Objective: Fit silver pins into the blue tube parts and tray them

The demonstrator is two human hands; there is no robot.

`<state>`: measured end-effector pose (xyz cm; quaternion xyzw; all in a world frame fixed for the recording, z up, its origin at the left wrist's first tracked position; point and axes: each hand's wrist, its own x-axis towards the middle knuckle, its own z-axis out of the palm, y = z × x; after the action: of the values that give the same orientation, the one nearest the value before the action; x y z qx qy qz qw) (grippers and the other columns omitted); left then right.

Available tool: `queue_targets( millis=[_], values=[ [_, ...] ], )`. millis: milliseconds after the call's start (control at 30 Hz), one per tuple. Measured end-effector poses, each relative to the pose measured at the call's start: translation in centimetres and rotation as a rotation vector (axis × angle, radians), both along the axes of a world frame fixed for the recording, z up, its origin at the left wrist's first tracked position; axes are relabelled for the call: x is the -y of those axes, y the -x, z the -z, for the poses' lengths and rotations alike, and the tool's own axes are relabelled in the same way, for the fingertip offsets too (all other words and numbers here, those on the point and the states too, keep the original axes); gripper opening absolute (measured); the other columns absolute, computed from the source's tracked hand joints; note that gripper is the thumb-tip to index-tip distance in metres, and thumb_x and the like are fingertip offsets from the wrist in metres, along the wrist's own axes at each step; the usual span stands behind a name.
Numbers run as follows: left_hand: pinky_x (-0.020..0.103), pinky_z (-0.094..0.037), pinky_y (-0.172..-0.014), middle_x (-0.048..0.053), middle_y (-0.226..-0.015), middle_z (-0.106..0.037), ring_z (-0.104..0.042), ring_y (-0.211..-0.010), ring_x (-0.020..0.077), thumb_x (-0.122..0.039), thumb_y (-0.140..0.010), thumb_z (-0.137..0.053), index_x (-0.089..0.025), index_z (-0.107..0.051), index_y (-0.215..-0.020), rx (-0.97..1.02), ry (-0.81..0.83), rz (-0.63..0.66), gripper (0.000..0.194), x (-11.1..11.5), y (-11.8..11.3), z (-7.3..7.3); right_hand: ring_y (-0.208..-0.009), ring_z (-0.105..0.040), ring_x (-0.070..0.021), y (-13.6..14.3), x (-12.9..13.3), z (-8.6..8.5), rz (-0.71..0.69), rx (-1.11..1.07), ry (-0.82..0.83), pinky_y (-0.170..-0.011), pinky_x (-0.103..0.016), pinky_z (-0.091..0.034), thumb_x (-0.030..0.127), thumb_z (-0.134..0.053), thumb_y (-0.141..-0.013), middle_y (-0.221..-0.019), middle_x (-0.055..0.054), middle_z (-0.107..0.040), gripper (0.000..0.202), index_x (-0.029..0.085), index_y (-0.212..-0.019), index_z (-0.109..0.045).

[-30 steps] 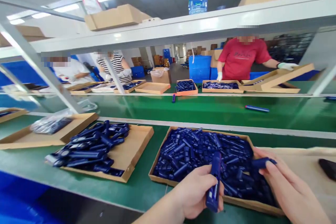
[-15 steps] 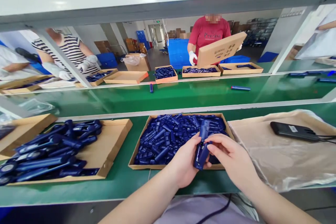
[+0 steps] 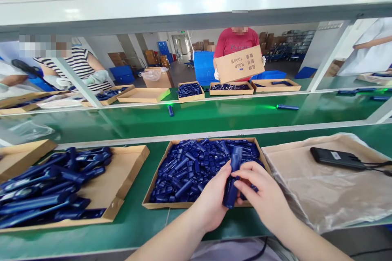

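In the head view my left hand [image 3: 214, 204] is closed around a blue flashlight [image 3: 232, 193], held tilted upright over the front of a tray. My right hand [image 3: 260, 191] pinches the flashlight's side, thumb and fingers at its middle, where a blue cover lies along the body. A bit of blue shows beneath the right fingers; whether that hand holds it, I cannot make out. Behind both hands is a cardboard tray [image 3: 147, 197] heaped with small blue plastic parts [image 3: 186, 167]. Blue flashlights [image 3: 39, 197] lie piled in another cardboard tray [image 3: 118, 185] to the left.
On the right, a black power bank [image 3: 337, 158] with cables rests on a plastic-covered tray [image 3: 324, 195]. Beyond a white rail, two lit flashlights [image 3: 288, 107] lie on the green belt [image 3: 214, 116]. Across it, a co-worker in red holds a carton [image 3: 240, 65]. A shelf beam [image 3: 196, 4] crosses above.
The blue cover, angled off the flashlight before, now lies against its body. Across the belt, the co-worker has tipped the carton so its printed face shows. Both flashlights on the belt now shine green.
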<state>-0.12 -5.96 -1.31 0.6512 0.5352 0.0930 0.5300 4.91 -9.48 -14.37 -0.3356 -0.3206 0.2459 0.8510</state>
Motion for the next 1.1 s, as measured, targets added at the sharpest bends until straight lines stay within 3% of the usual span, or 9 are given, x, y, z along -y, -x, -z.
queue_targets(
  millis=[133, 300, 467, 567, 700, 800, 867, 967, 1100],
  values=[
    [0.018, -0.04, -0.052, 0.001, -0.082, -0.053, -0.049, -0.059, 0.0062, -0.052, -0.088, -0.06, -0.017, -0.058, -0.114, -0.039, -0.001, 0.088, 0.044, -0.1, 0.2, 0.2, -0.093, -0.056, -0.0181, 1.1, -1.0, -0.3, 0.218, 0.0, 0.109, -0.081, -0.031, -0.053, 0.021, -0.059, -0.083, -0.115, -0.007, -0.051, 0.041, 0.026, -0.123, -0.057],
    [0.017, -0.034, -0.048, 0.0, -0.077, -0.049, -0.041, -0.055, 0.0041, -0.043, -0.087, -0.063, -0.013, -0.056, -0.094, -0.079, -0.024, 0.109, 0.032, -0.6, 0.4, -0.2, -0.096, -0.055, -0.0167, 1.5, -1.1, 0.9, 0.059, 0.077, 0.063, -0.087, -0.03, -0.051, 0.011, -0.056, -0.076, -0.116, -0.005, -0.051, 0.056, 0.026, -0.13, -0.049],
    [0.018, -0.033, -0.047, -0.001, -0.078, -0.049, -0.04, -0.056, 0.0053, -0.048, -0.086, -0.064, -0.016, -0.053, -0.096, -0.092, -0.115, 0.166, 0.036, -1.5, 0.9, -0.9, -0.084, -0.057, -0.014, 0.0, -0.3, 5.6, 0.06, 0.107, 0.092, -0.078, -0.027, -0.051, 0.029, -0.047, -0.093, -0.115, -0.006, -0.055, 0.027, 0.024, -0.117, -0.058],
    [0.019, -0.032, -0.046, -0.001, -0.078, -0.049, -0.038, -0.054, 0.0052, -0.053, -0.083, -0.065, -0.017, -0.051, -0.095, -0.135, -0.155, 0.182, 0.04, -1.6, 1.1, -1.2, -0.088, -0.059, -0.0161, -1.1, -0.2, 8.6, -0.009, 0.079, 0.222, -0.083, -0.029, -0.05, 0.043, -0.04, -0.098, -0.11, -0.007, -0.059, 0.032, 0.022, -0.111, -0.06],
    [0.018, -0.027, -0.042, 0.0, -0.077, -0.05, -0.036, -0.051, 0.0046, -0.057, -0.082, -0.063, -0.016, -0.05, -0.089, -0.332, -0.136, 0.284, 0.043, -2.0, 0.2, -2.4, -0.101, -0.06, -0.0199, -2.1, -0.3, 12.0, -0.147, 0.249, 0.321, -0.092, -0.031, -0.047, 0.042, -0.043, -0.096, -0.114, -0.007, -0.062, 0.034, 0.023, -0.118, -0.06],
    [0.02, -0.025, -0.041, -0.001, -0.067, -0.048, -0.033, -0.045, 0.0051, -0.067, -0.085, -0.049, -0.016, -0.05, -0.085, -0.515, -0.312, 0.374, 0.051, -4.5, -2.7, -4.6, -0.103, -0.061, -0.0203, -2.7, -0.7, 14.2, -0.125, 0.238, 0.343, -0.09, -0.029, -0.048, 0.045, -0.039, -0.096, -0.118, -0.008, -0.062, 0.037, 0.023, -0.116, -0.062],
    [0.022, -0.03, -0.044, 0.001, -0.063, -0.049, -0.037, -0.045, 0.008, -0.068, -0.091, -0.023, -0.016, -0.052, -0.083, -0.688, -0.65, 0.408, 0.06, -7.5, -5.5, -6.3, -0.096, -0.062, -0.0198, -3.3, -0.9, 15.1, -0.078, 0.156, 0.399, -0.082, -0.028, -0.049, 0.046, -0.035, -0.096, -0.115, -0.009, -0.063, 0.04, 0.02, -0.113, -0.061],
    [0.023, -0.04, -0.052, 0.003, -0.082, -0.059, -0.048, -0.056, 0.0103, -0.045, -0.088, -0.047, -0.016, -0.054, -0.101, -0.809, -0.812, 0.443, 0.033, -12.9, -9.9, -7.9, -0.08, -0.063, -0.0194, -4.5, -0.8, 15.3, -0.157, 0.206, 0.516, -0.067, -0.027, -0.047, 0.037, -0.033, -0.095, -0.092, -0.008, -0.067, 0.035, 0.018, -0.096, -0.062],
    [0.029, -0.043, -0.062, 0.007, -0.078, -0.063, -0.057, -0.065, 0.0186, -0.024, -0.073, -0.062, -0.011, -0.061, -0.097, -1.111, -0.943, 0.527, 0.027, -18.4, -14.5, -7.6, -0.065, -0.061, -0.0153, -6.3, -0.1, 13.8, -0.378, 0.358, 0.428, -0.056, -0.022, -0.041, 0.019, -0.041, -0.085, -0.073, -0.002, -0.066, 0.023, 0.017, -0.08, -0.063]
  ],
)
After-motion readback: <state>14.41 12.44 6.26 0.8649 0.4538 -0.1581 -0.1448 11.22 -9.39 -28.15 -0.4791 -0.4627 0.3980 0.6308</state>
